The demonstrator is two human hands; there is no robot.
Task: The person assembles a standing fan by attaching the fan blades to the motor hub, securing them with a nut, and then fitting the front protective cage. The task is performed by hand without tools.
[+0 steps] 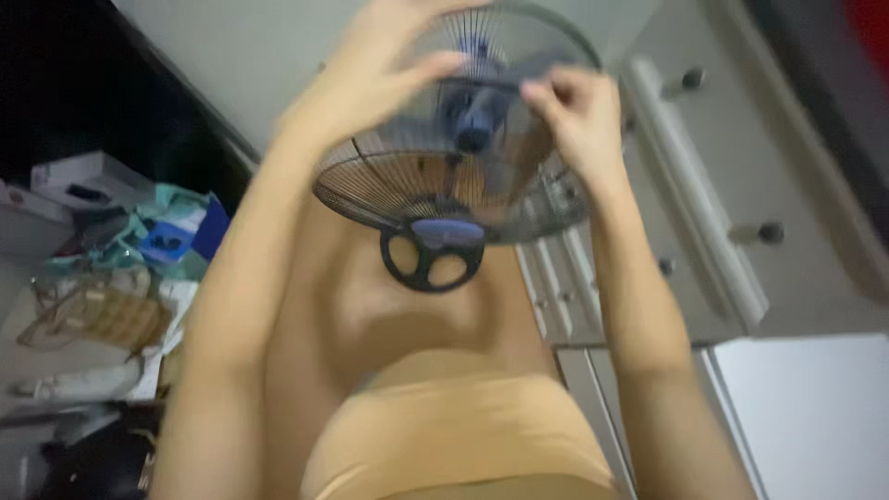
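A fan with a dark wire cage (435, 185) and a blue hub stands in front of me, its grille tilted toward the camera. A black round handle (431, 259) hangs at its lower edge. My left hand (380, 69) rests on the upper left of the cage, fingers spread and curled over the wires. My right hand (579, 116) pinches at the cage's upper right rim with thumb and forefinger. The picture is blurred, so I cannot make out what the fingers pinch.
A pale cabinet with drawers and dark knobs (732, 231) stands at the right. At the left lie a pile of boxes and cloth (139, 231) and a woven basket (97, 315). A white surface (815, 407) sits lower right.
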